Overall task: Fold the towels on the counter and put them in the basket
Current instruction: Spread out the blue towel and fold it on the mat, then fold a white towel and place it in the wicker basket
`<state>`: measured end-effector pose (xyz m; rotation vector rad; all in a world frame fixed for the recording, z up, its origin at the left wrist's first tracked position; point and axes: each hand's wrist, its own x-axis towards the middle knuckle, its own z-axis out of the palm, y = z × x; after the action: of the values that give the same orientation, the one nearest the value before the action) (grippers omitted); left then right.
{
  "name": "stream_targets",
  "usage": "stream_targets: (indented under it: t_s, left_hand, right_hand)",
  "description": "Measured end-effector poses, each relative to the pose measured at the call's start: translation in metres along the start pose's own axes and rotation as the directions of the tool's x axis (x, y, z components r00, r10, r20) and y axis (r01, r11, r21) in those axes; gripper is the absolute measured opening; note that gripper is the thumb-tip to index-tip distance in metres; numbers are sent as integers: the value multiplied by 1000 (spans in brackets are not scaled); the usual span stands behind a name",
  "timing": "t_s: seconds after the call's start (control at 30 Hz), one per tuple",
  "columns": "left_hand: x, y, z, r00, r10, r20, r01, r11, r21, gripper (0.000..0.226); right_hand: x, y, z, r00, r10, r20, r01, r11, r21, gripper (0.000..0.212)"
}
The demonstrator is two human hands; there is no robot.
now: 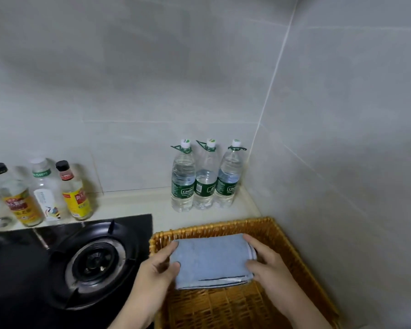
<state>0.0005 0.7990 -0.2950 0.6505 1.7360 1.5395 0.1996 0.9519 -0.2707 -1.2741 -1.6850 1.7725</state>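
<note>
Our left hand pinches the left end of the folded blue towel, which sits lengthwise left to right inside the wicker basket, layered edges facing us, and our right hand grips the right end.

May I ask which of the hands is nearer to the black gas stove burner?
Left. The left hand is beside the black gas stove burner; the right hand is beyond the folded blue towel.
</note>
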Motion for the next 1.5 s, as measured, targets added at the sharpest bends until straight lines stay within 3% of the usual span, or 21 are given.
stream_targets:
  t_s: [0.2,0.43,0.53,0.63,0.67,0.73,0.8,0.97,1.13,1.17,1.2,1.27,1.43,1.5]
  left_hand:
    - [36,-52,56,965,-6,-262,89,948,306,51]
    - [60,-86,66,885,-86,-457,303,852,427,63]
    - [62,-92,75,840,53,-540,374,665,646,65]
    - [57,-97,90,897,143,-418,305,486,819,46]
    - [58,-104,93,922,152,-356,271,404,874,47]
    - [59,-119,92,940,-3,-342,322,344,882,65]
    - [63,-138,90,937,-25,-348,335,339,879,81]
    - [63,-153,82,966,-98,-240,259,385,886,75]
    - [65,-148,82,962,-157,-222,261,303,916,85]
    - [63,-141,82,954,-158,-255,294,325,899,91]
    - [64,-138,81,948,-61,-313,316,315,895,94]
    - [62,-128,83,935,-84,-346,352,357,865,87]
    - [53,-89,82,957,-92,-276,290,365,884,83]
    - [44,-69,79,972,-51,-229,228,449,864,80]
  right_hand:
    - [62,32,-23,992,34,118,-22,994,-105,66]
    - [120,76,13,960,90,264,-24,969,-245,61]
    - [130,90,25,963,112,246,-46,964,-261,62]
    - [132,97,36,966,121,230,-57,962,-266,63]
    - [133,100,38,968,118,220,-55,961,-273,63]
    - [133,105,40,968,107,226,-37,955,-294,65]
    - [131,109,39,961,91,263,-4,950,-313,67]
    - [137,113,33,943,106,316,16,932,-362,65]
    - [140,110,30,933,129,335,33,899,-437,62]
    - [139,107,30,930,144,338,26,891,-454,62]
    - [139,103,29,925,155,347,26,885,-465,62]
    - [135,91,25,910,176,375,24,881,-473,63]
    - [128,64,12,916,116,385,90,875,-476,66]
    - [123,53,11,923,46,383,150,871,-468,61]
